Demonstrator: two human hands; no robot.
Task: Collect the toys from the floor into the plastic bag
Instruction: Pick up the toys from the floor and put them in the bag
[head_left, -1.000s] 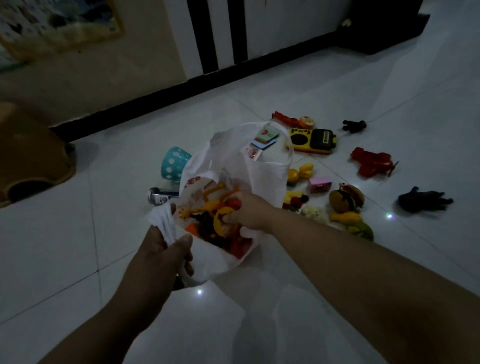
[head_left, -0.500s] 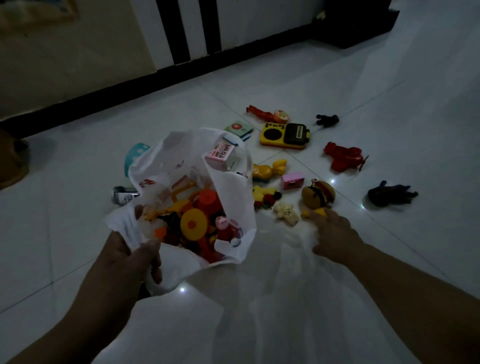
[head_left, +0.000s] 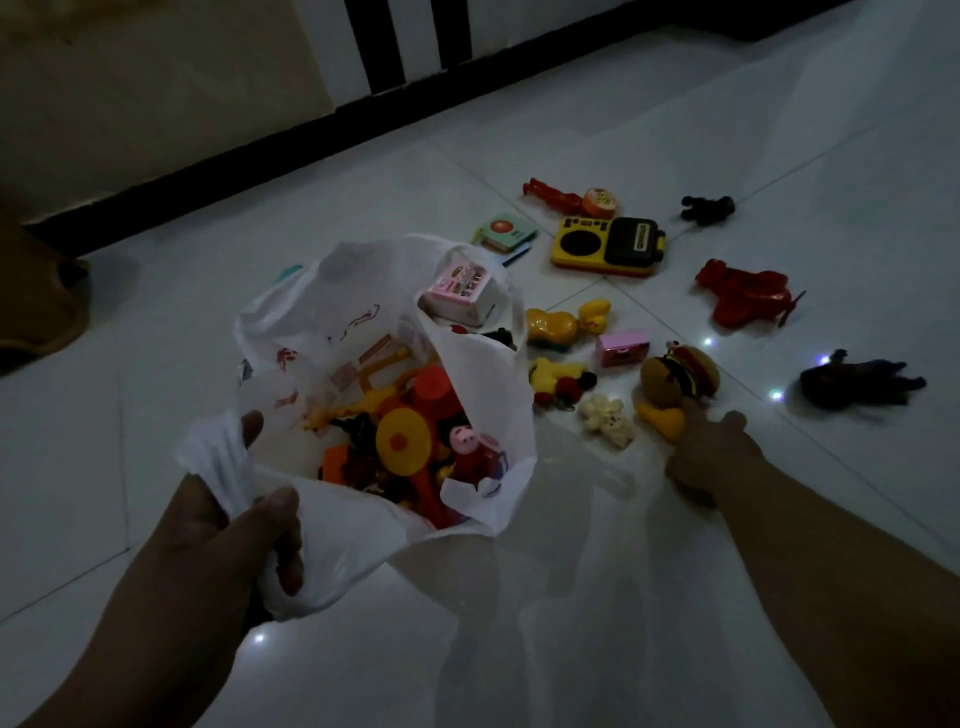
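Many toys lie on the floor (head_left: 675, 597) right of the bag (head_left: 363, 530), whose rim the left hand (head_left: 218, 535) pinches open for loading, while the right hand (head_left: 711, 457), fingers closing, touches the yellow toy (head_left: 662, 417).

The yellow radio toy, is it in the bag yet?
No, the yellow radio toy lies on the floor tiles beyond the plastic bag, apart from it.

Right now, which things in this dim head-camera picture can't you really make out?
- Teal object: mostly hidden behind the white plastic bag.
- Yellow toy beneath the burger-shaped toy: partly covered by the right hand; whether it is gripped is unclear.
- Dark figure on the white tile floor: too dim to identify.
- Toys deep in the bag: buried.
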